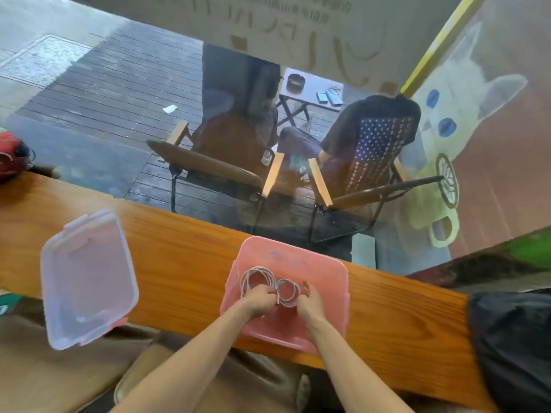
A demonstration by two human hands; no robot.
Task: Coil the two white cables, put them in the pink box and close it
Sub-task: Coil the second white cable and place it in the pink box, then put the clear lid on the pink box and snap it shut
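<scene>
The open pink box stands on the wooden counter, its near edge hanging over the counter's front. Inside it lie two coiled white cables: a larger coil on the left and a smaller coil on the right. My left hand reaches into the box and pinches the near side of the larger coil. My right hand is also in the box, fingers closed on the near right edge of the smaller coil. The clear lid with pinkish clips lies apart on the counter at the left.
The narrow wooden counter runs along a glass window; beyond it are two chairs, seated people and a small table. A black bag sits at the right end of the counter. A red object rests at the far left.
</scene>
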